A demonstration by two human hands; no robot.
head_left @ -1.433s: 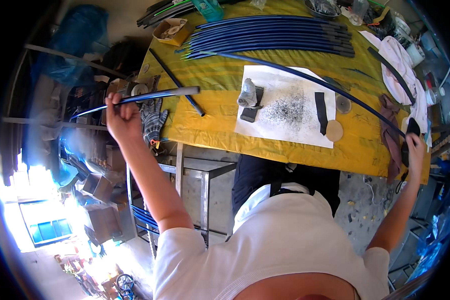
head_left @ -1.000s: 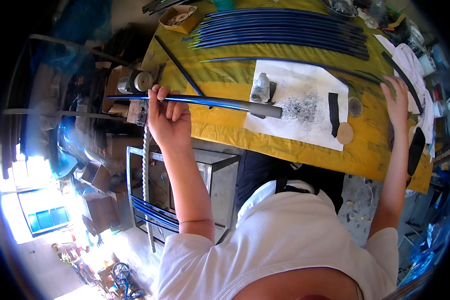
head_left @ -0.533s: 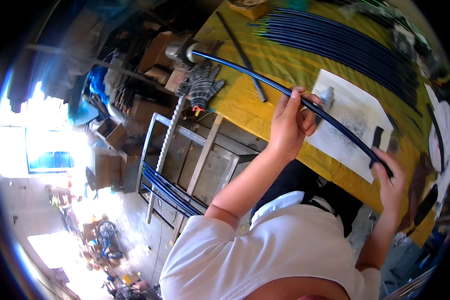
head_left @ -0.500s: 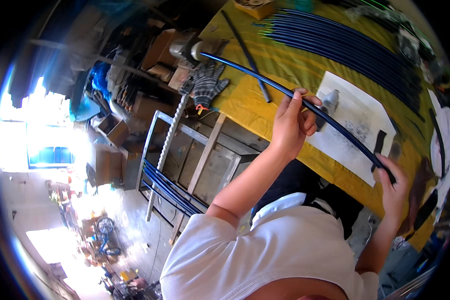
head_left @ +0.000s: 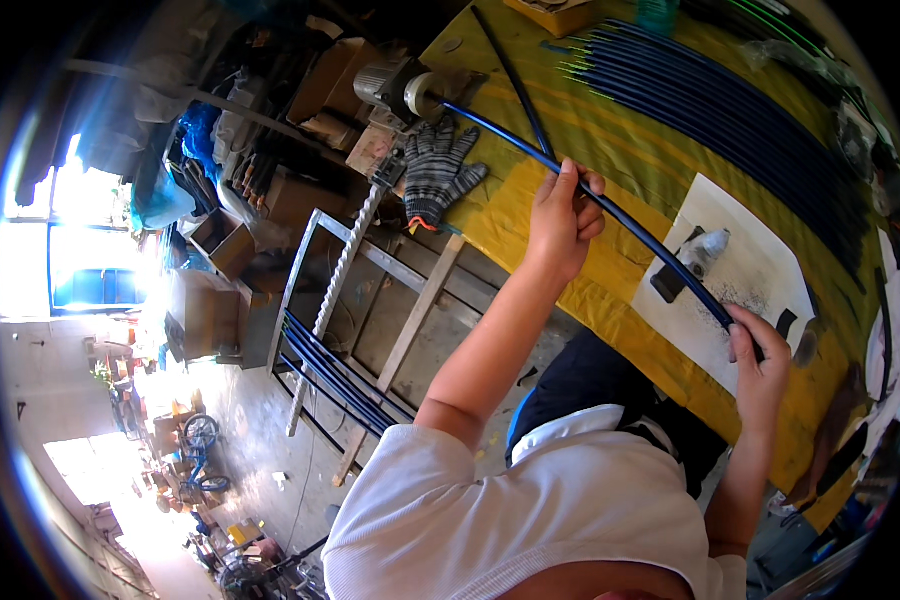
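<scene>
Both my hands hold one long, slim dark blue rod (head_left: 503, 134) slanting above the table. My left hand (head_left: 568, 222) is closed around its middle, thumb on top. Near the rod's close end, my right hand (head_left: 760, 352) grips with thumb and fingers. The far end meets a pale round wheel (head_left: 421, 94) on a small grey motor (head_left: 382, 86); whether it touches or goes in, I cannot tell. Under the rod lies a white sheet (head_left: 705, 205) with dark specks, bearing a greyish bottle-like thing (head_left: 706, 248) and a flat black piece (head_left: 667, 285).
Many similar rods (head_left: 715, 115) lie side by side on the yellow-covered table (head_left: 585, 285). A striped grey glove (head_left: 436, 170) lies by the motor. Another dark rod (head_left: 511, 75) crosses behind mine. More rods (head_left: 340, 375) rest on a metal frame (head_left: 300, 270) at left.
My hands and the rod have shifted left relative to the sheet, and more of the bottle-like thing and the flat black piece shows. The view has turned slightly; both hands keep their grip.
</scene>
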